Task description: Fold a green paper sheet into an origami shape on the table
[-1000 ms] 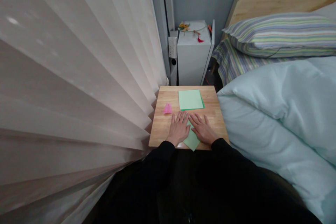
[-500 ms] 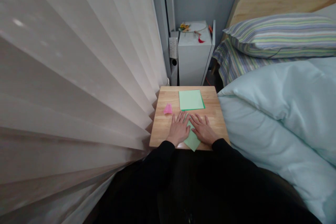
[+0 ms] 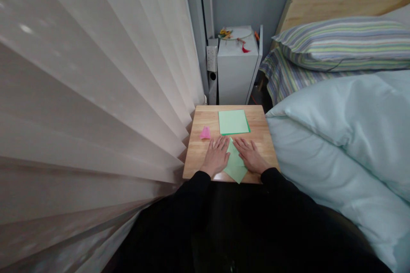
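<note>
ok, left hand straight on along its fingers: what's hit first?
Likely the near edge of the paper stack, just beyond the left hand's fingertips; whether it would bump or slide over is unclear.

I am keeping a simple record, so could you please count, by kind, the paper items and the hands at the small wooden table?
Folded green paper: 1
Green paper stack (single sheets cannot be counted): 1
Pink paper piece: 1
Hands, left hand and right hand: 2
Total: 5

The sheet (image 3: 236, 166) is matt paper, the tabletop (image 3: 260, 126) wood.
</note>
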A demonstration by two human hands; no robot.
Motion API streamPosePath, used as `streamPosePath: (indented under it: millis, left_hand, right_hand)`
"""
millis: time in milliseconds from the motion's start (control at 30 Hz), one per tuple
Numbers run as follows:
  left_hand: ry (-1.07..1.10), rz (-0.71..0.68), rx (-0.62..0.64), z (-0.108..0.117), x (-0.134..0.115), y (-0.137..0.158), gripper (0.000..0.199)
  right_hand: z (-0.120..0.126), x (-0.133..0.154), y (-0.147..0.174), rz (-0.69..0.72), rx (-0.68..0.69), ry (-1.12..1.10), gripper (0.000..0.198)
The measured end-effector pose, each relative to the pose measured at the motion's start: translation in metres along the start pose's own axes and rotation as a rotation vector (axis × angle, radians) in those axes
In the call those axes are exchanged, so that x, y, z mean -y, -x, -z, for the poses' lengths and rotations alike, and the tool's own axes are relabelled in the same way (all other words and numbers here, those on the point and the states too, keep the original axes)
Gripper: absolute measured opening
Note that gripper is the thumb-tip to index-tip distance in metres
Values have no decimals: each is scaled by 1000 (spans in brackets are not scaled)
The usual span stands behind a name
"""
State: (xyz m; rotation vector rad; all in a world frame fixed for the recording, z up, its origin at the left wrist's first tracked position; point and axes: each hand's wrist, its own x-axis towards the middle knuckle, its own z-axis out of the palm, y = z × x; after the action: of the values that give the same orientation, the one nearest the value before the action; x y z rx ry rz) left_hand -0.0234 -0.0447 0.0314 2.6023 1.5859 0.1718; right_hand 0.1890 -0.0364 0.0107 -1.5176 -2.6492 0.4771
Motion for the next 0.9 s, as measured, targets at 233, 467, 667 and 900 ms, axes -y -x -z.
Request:
streamPosePath:
  millis: [233, 467, 667, 900]
  left_hand:
    - [-6, 7, 7, 2, -1, 0, 63]
    - [-3, 42, 7, 0, -8, -2, 65]
    - [4, 31, 9, 0, -12, -2, 62]
    - [23, 37, 23, 0, -12, -2, 58]
  right_hand:
    - [1, -4, 0, 5, -13, 35, 67]
    - [3, 4, 3, 27, -27, 101, 71]
    - [6, 11, 4, 48, -24, 130, 83]
    - [4, 10, 3, 27, -21, 96, 73]
